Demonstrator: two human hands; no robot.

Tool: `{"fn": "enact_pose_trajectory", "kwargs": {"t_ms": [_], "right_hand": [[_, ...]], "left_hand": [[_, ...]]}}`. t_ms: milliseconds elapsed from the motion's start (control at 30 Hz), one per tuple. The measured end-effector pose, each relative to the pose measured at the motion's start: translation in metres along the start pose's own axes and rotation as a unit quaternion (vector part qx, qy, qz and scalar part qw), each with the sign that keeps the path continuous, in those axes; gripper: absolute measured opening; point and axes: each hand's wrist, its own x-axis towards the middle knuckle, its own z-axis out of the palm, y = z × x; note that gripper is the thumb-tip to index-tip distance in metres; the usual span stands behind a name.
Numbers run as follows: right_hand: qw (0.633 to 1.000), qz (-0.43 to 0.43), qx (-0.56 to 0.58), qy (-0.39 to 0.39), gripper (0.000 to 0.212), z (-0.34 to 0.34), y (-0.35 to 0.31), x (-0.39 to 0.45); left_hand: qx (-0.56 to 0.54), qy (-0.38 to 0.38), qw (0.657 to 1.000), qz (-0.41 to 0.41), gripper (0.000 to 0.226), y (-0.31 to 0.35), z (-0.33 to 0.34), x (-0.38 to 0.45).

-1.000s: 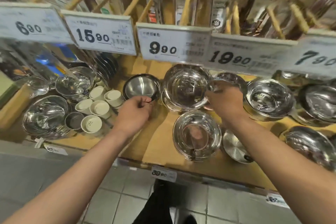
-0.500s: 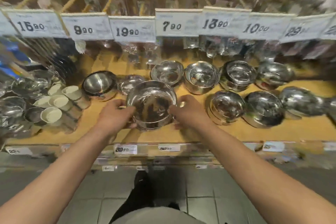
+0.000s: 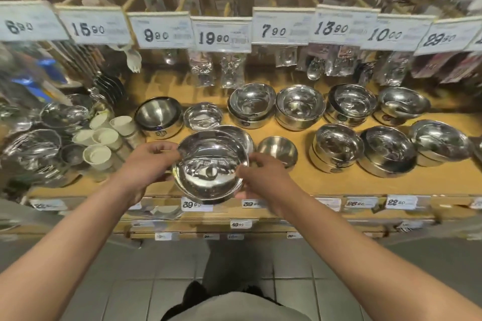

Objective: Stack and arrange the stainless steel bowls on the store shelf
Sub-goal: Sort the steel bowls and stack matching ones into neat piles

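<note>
Near the front edge of the shelf [image 3: 326,185], a little left of its middle, both hands hold one wide steel bowl [image 3: 211,167] by its rim. The left hand [image 3: 148,164] pinches the left side of the rim with curled fingers, and the right hand [image 3: 263,177] curls round the right side. The bowl tips slightly toward the camera and seems to sit just above a second bowl [image 3: 245,135], whose rim peeks out behind it to the right.

To do this step well, I would level the bowl first, line its rim up over the one beneath, and lower it straight down so it nests without scraping or rocking. Letting go with both hands together should keep it from tilting. A small bowl [image 3: 277,150] stands just beside on the right, so the right hand has little room to come away.

Whether the held bowl already touches the one below cannot be told, since its body hides the contact. Its underside and the fingertips beneath the rim are hidden too. Reflections blur how many bowls make up each stack toward the back edge. The left end of the shelf is smeared, and the white cups [image 3: 104,135] there are only roughly clear.
</note>
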Motion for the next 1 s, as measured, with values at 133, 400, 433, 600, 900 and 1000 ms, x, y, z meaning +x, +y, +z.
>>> {"fn": "enact_pose_trajectory", "kwargs": {"t_ms": [133, 400, 433, 600, 900, 1000], "right_hand": [[0.998, -0.003, 0.045, 0.036, 0.025, 0.043, 0.003, 0.003], [0.996, 0.032, 0.063, 0.053, 0.014, 0.127, 0.023, 0.024], [0.996, 0.039, 0.063, 0.055, 0.013, 0.135, 0.027, 0.026], [0.995, 0.048, 0.061, 0.063, 0.005, 0.159, 0.041, 0.04], [0.993, 0.053, 0.053, 0.087, 0.019, 0.16, 0.051, 0.065], [0.994, 0.044, 0.031, 0.1, 0.007, 0.158, 0.056, 0.075]], "left_hand": [[-0.023, 0.009, 1.0, -0.019, 0.019, -0.017, -0.028, -0.003], [-0.043, 0.047, 0.997, -0.048, 0.031, -0.06, -0.078, 0.003], [-0.045, 0.06, 0.996, -0.046, 0.026, -0.064, -0.084, 0.007], [-0.046, 0.089, 0.994, -0.049, 0.019, -0.083, -0.096, 0.023], [-0.083, 0.038, 0.992, -0.087, 0.063, -0.117, -0.084, 0.038], [-0.109, 0.049, 0.988, -0.094, 0.046, -0.119, -0.073, 0.046]]}}
